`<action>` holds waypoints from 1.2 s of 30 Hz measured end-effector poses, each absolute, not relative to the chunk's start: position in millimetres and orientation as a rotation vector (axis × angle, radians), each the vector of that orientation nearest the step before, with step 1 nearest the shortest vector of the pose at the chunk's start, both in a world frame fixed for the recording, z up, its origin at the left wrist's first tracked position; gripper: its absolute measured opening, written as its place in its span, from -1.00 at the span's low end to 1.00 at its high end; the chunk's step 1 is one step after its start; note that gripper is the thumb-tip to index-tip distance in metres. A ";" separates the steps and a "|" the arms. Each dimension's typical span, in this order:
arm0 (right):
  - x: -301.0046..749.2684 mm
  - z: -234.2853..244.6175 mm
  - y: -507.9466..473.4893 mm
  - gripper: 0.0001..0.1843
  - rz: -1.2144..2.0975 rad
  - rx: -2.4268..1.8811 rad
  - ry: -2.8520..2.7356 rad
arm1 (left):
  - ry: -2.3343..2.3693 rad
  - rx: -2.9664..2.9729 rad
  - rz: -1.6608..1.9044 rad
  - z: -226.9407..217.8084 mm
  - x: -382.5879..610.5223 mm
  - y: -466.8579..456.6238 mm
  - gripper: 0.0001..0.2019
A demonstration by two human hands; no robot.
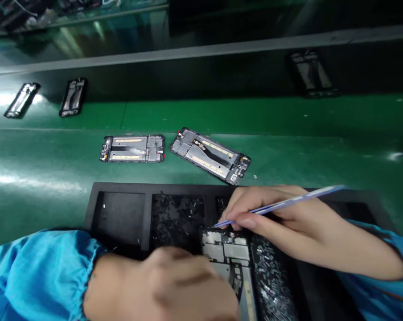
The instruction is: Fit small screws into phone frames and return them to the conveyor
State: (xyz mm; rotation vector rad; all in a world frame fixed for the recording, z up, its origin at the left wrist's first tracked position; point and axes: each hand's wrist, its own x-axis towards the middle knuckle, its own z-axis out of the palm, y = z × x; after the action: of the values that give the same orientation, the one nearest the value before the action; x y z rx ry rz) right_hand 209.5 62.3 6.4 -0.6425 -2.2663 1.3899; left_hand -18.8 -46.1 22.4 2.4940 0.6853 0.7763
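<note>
My right hand point(281, 218) pinches thin blue tweezers point(288, 203), whose tip touches the top edge of an opened phone frame point(228, 258) lying on a black compartment tray point(121, 191). My left hand point(168, 285) is blurred in the foreground and rests against the left side of that phone frame. Its fingers curl toward the frame, though I cannot make out a grip. Both arms wear blue sleeves.
Two more opened phone frames point(133, 148) point(210, 154) lie on the green belt beyond the tray. Others point(73, 96) point(22, 99) point(313, 73) sit farther back. Tray compartments point(176, 218) hold several tiny metal parts.
</note>
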 end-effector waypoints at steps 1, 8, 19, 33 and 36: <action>210.0 7.5 63.4 -0.83 1.394 -0.623 -2.297 | 0.802 2.350 0.738 26.9 -20.2 -38.7 -0.72; 205.2 10.4 66.3 -0.74 1.345 -0.566 -2.349 | 1.342 1.809 0.091 33.9 -13.0 0.8 -0.82; 203.7 7.6 60.5 -0.71 1.172 -0.527 -2.358 | 1.232 1.066 0.006 26.8 -15.3 7.7 -0.90; 203.4 9.0 59.5 -0.69 1.161 -0.518 -2.309 | 1.206 1.007 0.060 20.9 -13.5 10.3 -0.92; 203.0 9.8 61.3 -0.67 1.100 -0.612 -2.160 | 1.185 0.970 0.076 17.2 -15.1 9.4 -0.94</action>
State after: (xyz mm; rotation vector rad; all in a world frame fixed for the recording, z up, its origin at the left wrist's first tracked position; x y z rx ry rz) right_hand 203.0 61.3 9.8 -0.6123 -2.1600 1.0997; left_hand -15.1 9.4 17.2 0.9702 1.1848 0.0756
